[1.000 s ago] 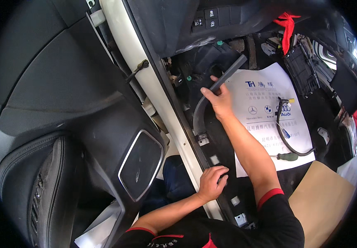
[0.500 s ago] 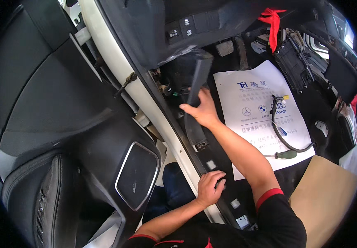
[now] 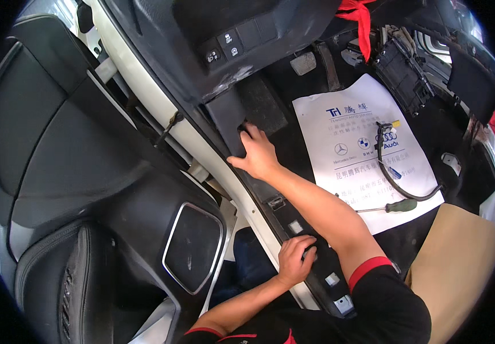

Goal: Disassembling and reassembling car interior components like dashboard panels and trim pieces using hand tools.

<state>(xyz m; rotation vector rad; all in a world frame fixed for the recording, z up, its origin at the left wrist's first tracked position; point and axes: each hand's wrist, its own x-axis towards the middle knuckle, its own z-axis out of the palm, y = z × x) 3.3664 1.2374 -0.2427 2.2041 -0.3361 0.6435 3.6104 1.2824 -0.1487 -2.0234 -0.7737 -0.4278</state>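
A long dark plastic trim piece (image 3: pixel 221 117) lies along the inside of the doorway, its top against the side of the lower dashboard. My right hand (image 3: pixel 250 152) grips it, fingertips curled at its inner edge and thumb on the outer side. My left hand (image 3: pixel 296 258) rests further back on the door sill (image 3: pixel 259 221), fingers curled over its inner dark edge. Right of my right arm lies a printed white sheet (image 3: pixel 325 126) on the dark floor, bearing a black cable (image 3: pixel 380 160) with a yellow connector and a green-handled screwdriver (image 3: pixel 399 205).
The open black door (image 3: pixel 52 149) fills the left side. Above are the dashboard's switch panel (image 3: pixel 230 43), pedals (image 3: pixel 305 63) and a red cloth (image 3: pixel 362 28). Loose dark plastic panels (image 3: pixel 405 74) sit at upper right; tan paper (image 3: pixel 460 258) lies at lower right.
My right hand has moved left and forward with the trim piece, which has swung from raised diagonally to lying along the side of the doorway. My left hand stays on the sill.
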